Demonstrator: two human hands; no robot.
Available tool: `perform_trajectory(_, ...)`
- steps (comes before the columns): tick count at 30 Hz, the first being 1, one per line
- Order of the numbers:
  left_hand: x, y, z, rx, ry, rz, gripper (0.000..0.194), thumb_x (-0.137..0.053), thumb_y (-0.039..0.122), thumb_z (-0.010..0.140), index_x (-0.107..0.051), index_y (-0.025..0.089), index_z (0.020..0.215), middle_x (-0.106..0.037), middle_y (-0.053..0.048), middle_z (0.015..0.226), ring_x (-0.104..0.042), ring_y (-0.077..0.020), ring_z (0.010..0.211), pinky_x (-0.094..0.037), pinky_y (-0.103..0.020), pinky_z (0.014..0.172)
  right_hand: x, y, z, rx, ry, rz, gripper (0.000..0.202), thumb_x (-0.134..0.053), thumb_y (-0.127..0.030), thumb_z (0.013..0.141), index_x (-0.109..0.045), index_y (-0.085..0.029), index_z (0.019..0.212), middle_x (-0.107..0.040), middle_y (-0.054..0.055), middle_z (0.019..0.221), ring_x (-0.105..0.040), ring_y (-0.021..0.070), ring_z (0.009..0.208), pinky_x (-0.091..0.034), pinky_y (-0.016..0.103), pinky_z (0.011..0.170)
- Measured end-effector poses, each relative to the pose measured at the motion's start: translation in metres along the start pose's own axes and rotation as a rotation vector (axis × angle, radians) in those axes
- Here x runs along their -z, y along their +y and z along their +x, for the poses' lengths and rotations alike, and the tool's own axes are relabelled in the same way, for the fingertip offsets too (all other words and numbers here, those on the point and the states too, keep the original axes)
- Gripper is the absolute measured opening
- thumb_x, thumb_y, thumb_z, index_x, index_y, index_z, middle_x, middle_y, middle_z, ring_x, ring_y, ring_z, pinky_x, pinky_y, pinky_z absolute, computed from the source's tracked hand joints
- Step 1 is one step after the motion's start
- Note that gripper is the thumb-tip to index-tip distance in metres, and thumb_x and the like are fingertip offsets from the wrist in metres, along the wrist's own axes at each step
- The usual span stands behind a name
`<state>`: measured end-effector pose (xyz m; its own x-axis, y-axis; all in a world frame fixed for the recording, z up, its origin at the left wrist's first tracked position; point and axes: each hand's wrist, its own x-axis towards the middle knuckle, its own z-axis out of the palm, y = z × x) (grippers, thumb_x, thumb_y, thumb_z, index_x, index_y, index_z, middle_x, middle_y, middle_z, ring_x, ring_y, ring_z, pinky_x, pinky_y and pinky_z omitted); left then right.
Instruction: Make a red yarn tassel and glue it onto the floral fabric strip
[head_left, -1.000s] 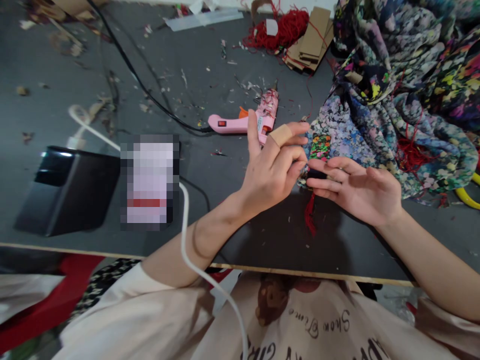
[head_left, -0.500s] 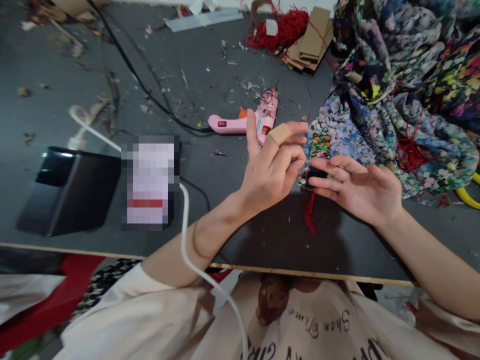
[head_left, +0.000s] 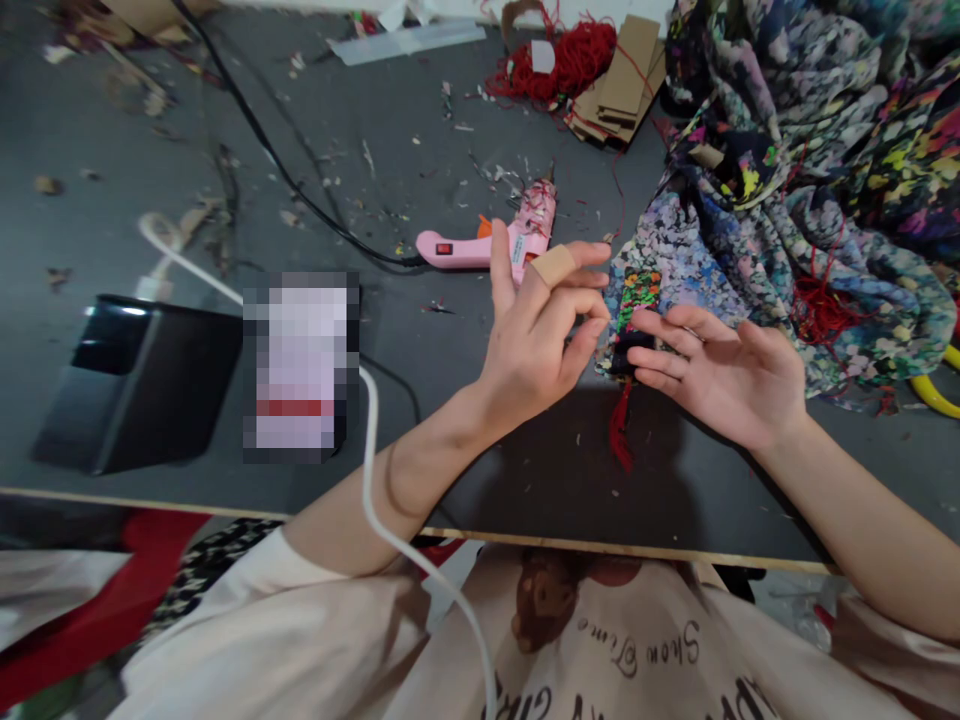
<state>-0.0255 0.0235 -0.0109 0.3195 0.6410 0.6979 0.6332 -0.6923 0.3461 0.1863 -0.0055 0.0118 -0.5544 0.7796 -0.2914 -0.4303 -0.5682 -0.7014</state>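
Note:
My left hand, with a tan bandage round one finger, hovers left of a small patterned piece that has a dark lower part and a red tassel. Its thumb and index finger are bent toward each other with a gap, the other fingers apart, nothing seen between them. Palm up, my right hand lies just right of the piece, its fingers spread and holding nothing. Floral fabric lies under and beyond the piece. Behind my left hand is a pink glue gun.
A phone and a dark box-like device lie at left. A white cable crosses my left forearm. Red yarn and cardboard pieces lie at the back. Yellow handles show at the right edge.
My right hand has drawn slightly to the right, its fingertips uncovering more of the patterned piece's dark part. My left hand has shifted slightly left.

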Motion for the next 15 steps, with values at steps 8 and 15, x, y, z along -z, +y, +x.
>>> perform_trajectory(8,0.0026,0.0037,-0.0001,-0.031,-0.091,0.022,0.017,-0.04,0.032,0.098,-0.057,0.027,0.099,-0.067,-0.002,0.121,-0.071,-0.0171,0.09,-0.025,-0.055,0.123,-0.0025,0.0018,-0.0016,-0.046,-0.054,-0.027,0.038,-0.052,-0.047,0.083,-0.058,-0.031,0.117,-0.06,-0.002,0.136,-0.061,0.0229,0.122,-0.036,0.047,0.114)
perform_trajectory(15,0.003,0.0016,-0.0001,-0.088,-0.052,0.03,0.013,-0.049,0.027,0.095,-0.062,0.028,0.096,-0.07,-0.001,0.118,-0.072,-0.0175,0.087,-0.017,-0.056,0.125,-0.0015,0.0011,-0.0015,-0.071,-0.092,0.032,0.041,-0.05,-0.048,0.084,-0.058,-0.033,0.121,-0.062,-0.003,0.134,-0.061,0.0217,0.121,-0.036,0.046,0.114)
